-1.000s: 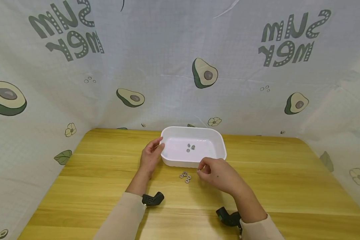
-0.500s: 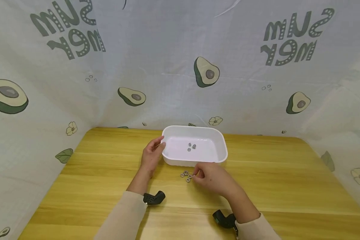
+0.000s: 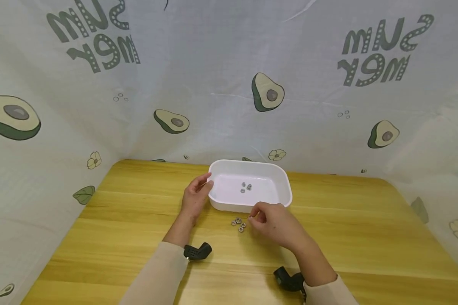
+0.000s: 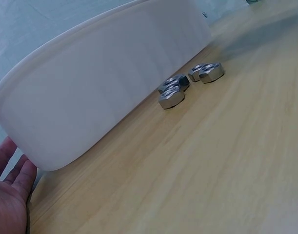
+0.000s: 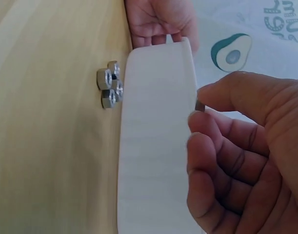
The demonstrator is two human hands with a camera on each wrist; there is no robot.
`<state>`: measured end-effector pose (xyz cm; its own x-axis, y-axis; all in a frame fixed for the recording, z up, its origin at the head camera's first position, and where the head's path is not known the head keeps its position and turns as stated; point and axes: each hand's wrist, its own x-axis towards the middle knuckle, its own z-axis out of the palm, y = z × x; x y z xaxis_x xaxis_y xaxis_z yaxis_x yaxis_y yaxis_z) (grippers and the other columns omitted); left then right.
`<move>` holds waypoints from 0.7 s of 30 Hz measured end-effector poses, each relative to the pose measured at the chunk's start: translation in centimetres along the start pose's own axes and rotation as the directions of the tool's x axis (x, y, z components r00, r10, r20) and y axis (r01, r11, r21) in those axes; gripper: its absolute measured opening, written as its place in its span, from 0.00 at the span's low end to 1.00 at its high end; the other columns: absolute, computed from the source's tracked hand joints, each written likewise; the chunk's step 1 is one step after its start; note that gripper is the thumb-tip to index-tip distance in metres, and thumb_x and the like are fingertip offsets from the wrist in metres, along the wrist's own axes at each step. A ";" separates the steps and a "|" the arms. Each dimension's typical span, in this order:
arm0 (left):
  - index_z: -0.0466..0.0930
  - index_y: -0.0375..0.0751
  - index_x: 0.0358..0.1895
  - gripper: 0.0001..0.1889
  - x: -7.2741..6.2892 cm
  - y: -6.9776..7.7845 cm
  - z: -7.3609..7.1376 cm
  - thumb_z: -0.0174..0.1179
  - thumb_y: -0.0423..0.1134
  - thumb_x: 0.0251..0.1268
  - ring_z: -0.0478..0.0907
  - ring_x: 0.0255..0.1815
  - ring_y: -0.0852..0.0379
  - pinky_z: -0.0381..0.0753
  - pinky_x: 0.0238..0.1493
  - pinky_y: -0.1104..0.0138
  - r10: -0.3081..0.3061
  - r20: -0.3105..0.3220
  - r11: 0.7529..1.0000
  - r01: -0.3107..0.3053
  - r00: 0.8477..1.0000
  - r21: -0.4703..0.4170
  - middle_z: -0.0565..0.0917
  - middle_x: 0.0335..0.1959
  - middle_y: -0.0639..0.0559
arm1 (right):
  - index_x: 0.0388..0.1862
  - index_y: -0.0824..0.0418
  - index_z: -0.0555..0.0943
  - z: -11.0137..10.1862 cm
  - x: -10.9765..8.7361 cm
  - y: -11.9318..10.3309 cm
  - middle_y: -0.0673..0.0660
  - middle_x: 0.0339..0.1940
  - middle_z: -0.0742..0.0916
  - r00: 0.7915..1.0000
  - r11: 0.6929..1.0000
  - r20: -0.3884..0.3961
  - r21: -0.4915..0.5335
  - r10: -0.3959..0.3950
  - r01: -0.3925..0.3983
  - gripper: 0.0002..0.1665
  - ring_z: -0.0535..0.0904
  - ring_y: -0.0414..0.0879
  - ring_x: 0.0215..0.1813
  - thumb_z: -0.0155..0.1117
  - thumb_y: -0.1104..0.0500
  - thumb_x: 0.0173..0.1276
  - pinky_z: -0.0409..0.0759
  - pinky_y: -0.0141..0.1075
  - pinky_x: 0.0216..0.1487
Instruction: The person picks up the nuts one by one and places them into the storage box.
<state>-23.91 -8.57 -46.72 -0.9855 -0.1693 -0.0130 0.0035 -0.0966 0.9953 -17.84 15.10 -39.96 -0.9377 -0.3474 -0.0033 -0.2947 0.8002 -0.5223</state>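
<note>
My left hand (image 3: 195,198) rests at the left end of a white rectangular tub (image 3: 229,207), its fingers relaxed against the end wall and the thumb by the rim. Thumb and index finger of my right hand (image 3: 278,224) pinch a small metal nut (image 5: 200,106), mostly covered by the fingertips. The other right fingers are curled, just in front of the tub's near wall. Several hex nuts (image 4: 171,96) lie in a loose cluster on the table before the tub, left of my right fingertips. More nuts (image 3: 243,190) sit inside on the tub's floor.
The tub stands near the back edge of a wood-grain table (image 3: 129,228). Behind it hangs a pale curtain (image 3: 217,114) printed with avocados and lettering. A black wrist camera (image 3: 197,251) is worn at the left wrist, another black wrist camera (image 3: 288,279) at the right.
Half a second ago my right hand dipped left toward the loose nuts; now it is back up and slightly right, near the tub's front wall. The left hand stays at the tub.
</note>
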 end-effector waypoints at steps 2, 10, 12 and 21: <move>0.80 0.47 0.66 0.21 0.0 0.0 -0.1 0.62 0.43 0.73 0.73 0.69 0.47 0.75 0.71 0.55 -0.002 -0.006 1.000 0.002 1.000 -0.002 0.77 0.70 0.46 | 0.35 0.53 0.84 -0.4 0.1 -0.1 0.45 0.20 0.80 1.000 1.000 -0.026 -0.011 0.008 -0.008 0.04 0.72 0.40 0.23 0.70 0.55 0.68 0.72 0.32 0.26; 0.81 0.46 0.65 0.20 0.2 -0.1 -0.2 0.63 0.43 0.72 0.74 0.67 0.48 0.77 0.68 0.59 -0.001 -0.024 1.000 0.001 1.000 -0.001 0.78 0.67 0.45 | 0.38 0.54 0.84 -1.6 0.9 0.2 0.47 0.21 0.80 0.990 0.997 -0.138 -0.074 0.023 -0.033 0.06 0.72 0.41 0.23 0.68 0.53 0.69 0.71 0.33 0.28; 0.81 0.46 0.64 0.20 0.2 0.0 -0.2 0.63 0.43 0.72 0.75 0.67 0.48 0.77 0.67 0.59 -0.003 -0.022 1.000 0.003 1.000 -0.002 0.79 0.67 0.46 | 0.38 0.55 0.84 -1.9 1.5 0.5 0.48 0.21 0.80 0.988 0.995 -0.152 -0.094 0.018 -0.033 0.06 0.71 0.42 0.23 0.68 0.53 0.70 0.70 0.33 0.28; 0.81 0.46 0.64 0.20 0.2 0.0 -0.1 0.62 0.43 0.72 0.74 0.68 0.47 0.76 0.69 0.56 0.003 -0.003 1.000 -0.003 1.000 0.006 0.78 0.67 0.46 | 0.41 0.57 0.85 -2.7 5.8 1.9 0.51 0.26 0.84 0.996 0.981 -0.085 -0.185 0.037 -0.052 0.09 0.75 0.44 0.27 0.67 0.53 0.70 0.72 0.34 0.30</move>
<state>-24.05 -8.71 -46.75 -0.9849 -0.1727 -0.0104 0.0054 -0.0907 0.9959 -24.28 15.90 -38.66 -0.9602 -0.2746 0.0503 -0.2742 0.8940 -0.3543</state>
